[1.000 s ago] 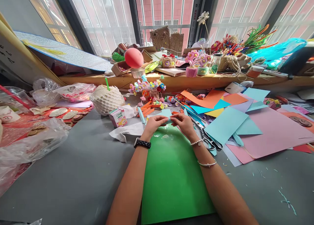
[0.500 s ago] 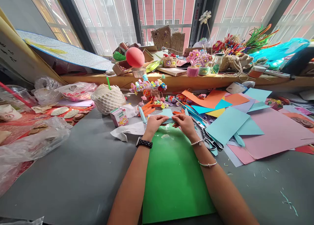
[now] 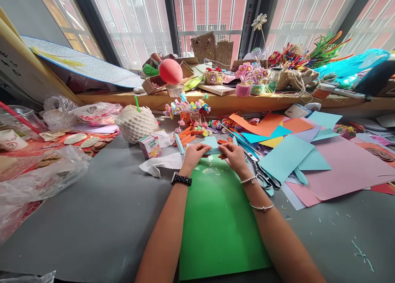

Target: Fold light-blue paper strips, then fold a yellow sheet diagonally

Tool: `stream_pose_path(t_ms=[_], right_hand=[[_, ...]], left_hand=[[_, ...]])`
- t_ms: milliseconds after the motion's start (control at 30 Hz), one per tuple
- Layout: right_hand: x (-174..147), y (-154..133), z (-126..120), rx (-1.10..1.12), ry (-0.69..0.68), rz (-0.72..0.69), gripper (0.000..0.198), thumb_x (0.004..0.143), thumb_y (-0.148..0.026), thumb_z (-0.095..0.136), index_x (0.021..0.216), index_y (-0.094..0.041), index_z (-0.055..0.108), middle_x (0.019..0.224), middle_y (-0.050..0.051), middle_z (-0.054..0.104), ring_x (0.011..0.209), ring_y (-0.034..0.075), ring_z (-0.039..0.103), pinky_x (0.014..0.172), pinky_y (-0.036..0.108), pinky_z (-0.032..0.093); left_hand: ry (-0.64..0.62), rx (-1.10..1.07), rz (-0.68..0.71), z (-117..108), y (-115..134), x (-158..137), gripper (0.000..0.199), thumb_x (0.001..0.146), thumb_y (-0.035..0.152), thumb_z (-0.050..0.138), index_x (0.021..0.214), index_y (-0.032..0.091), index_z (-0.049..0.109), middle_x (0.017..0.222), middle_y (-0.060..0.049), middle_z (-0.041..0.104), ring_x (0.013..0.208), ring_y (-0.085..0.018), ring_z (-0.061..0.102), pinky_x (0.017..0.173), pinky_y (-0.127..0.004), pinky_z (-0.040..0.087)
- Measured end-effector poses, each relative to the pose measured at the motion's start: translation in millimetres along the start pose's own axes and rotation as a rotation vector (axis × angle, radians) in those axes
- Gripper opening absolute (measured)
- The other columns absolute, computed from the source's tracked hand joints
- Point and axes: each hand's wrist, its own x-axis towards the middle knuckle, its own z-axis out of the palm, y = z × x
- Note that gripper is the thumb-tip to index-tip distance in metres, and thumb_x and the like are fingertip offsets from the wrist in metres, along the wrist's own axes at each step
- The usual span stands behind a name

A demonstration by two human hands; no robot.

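Observation:
Between my two hands is a small light-blue piece of paper (image 3: 212,149), held above the far end of a green sheet (image 3: 225,217). My left hand (image 3: 195,154) pinches its left end with thumb and forefinger. On the other end, my right hand (image 3: 233,153) grips it the same way. The paper looks like a narrow strip, its exact folds too small to tell. Behind it lies another light-blue piece (image 3: 211,141). Folded orange paper pieces (image 3: 187,137) sit just past my left hand. Scissors (image 3: 263,178) rest right of my right hand.
Light-blue sheets (image 3: 286,157) and a large pink sheet (image 3: 348,167) spread over the right of the grey table. At left stand a small carton (image 3: 150,146), a coconut in white netting (image 3: 136,124) and a tissue (image 3: 162,163). Pipe-cleaner flowers (image 3: 188,108) stand at the back.
Both hands keep their pinch on the blue paper. The strip now shows a flatter, wider face toward me, and my right fingers have shifted slightly to the right.

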Motion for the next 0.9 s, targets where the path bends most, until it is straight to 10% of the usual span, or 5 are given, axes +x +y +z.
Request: stream_pose_path(t_ms=[900], right_hand=[[-2.4,-6.1,-1.2,-0.127,-0.058,-0.059,0.022,0.062,-0.036,0.059,0.065,-0.014,0.059,0.053,0.001,0.058,0.045,0.012,0.057,0.043,0.021,0.043]], left_hand=[[0.013,0.050,0.033,2.4,5.4,-2.5,0.022,0.054,0.033,0.066,0.062,0.013,0.066,0.062,-0.001,0.061,0.056,-0.012,0.057,0.057,-0.026,0.051]])
